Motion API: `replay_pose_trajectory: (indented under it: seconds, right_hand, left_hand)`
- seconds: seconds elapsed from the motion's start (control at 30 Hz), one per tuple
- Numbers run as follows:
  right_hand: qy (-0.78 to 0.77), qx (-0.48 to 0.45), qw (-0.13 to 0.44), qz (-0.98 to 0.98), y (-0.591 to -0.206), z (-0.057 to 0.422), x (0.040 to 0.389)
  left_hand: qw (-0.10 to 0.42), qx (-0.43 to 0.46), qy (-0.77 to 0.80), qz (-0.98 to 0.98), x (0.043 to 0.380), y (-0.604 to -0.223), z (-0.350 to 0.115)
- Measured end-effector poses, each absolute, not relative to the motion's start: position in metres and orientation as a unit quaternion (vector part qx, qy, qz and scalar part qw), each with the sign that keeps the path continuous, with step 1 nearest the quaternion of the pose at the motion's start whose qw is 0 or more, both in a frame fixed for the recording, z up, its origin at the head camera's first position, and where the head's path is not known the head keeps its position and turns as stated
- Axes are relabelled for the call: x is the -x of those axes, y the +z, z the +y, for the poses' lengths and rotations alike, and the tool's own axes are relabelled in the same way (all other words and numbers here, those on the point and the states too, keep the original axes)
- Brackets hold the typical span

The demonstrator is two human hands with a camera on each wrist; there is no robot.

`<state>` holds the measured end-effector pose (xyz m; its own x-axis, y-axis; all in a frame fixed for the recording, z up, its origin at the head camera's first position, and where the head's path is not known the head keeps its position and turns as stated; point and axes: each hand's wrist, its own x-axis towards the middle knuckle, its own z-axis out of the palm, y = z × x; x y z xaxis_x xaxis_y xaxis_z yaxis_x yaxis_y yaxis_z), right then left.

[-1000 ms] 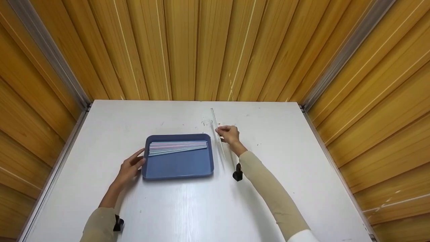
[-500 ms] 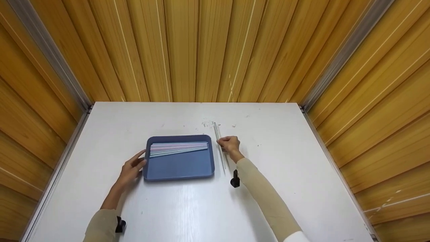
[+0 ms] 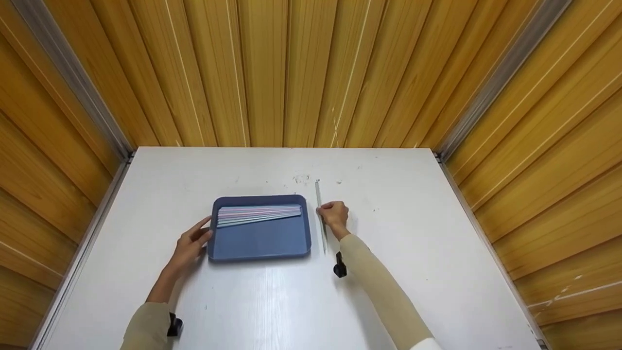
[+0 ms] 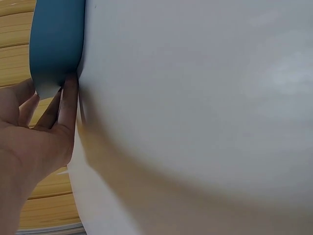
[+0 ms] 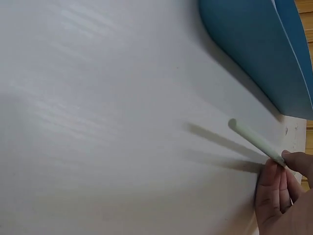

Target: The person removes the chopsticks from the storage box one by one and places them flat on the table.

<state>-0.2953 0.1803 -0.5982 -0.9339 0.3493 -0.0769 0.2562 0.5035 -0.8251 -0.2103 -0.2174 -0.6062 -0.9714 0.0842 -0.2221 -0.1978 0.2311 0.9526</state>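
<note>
A blue rectangular tray (image 3: 260,241) lies on the white table, with several thin pastel straws (image 3: 257,214) side by side along its far part. My left hand (image 3: 188,244) rests against the tray's left end, its fingers touching the outer wall. To the right of the tray, my right hand (image 3: 334,215) pinches a pale greenish straw (image 3: 319,194) between thumb and fingertips. The straw runs front to back, beside the tray and apart from it. In the right wrist view its near end (image 5: 247,131) points out of the fingers over the table, casting shadows.
The white table (image 3: 262,301) extends around the tray, with small marks (image 3: 301,179) near its far side. Wood-patterned panels (image 3: 272,73) rise behind and at both sides, with metal posts (image 3: 505,68) at the corners. A black device (image 3: 340,266) is strapped to the right wrist.
My right hand has moved toward me and lowered with the straw, which now lies more nearly straight front to back. The left hand and tray have barely moved.
</note>
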Motion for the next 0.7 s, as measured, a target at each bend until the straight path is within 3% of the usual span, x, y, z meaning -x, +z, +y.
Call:
replay_pose_trajectory:
  seconds: [0.7]
  right_hand:
    - [0.415,0.06,0.128,-0.899,-0.612,0.184,0.285]
  left_hand:
    - [0.11,0.043,0.616,0.779,0.211,-0.607,-0.217]
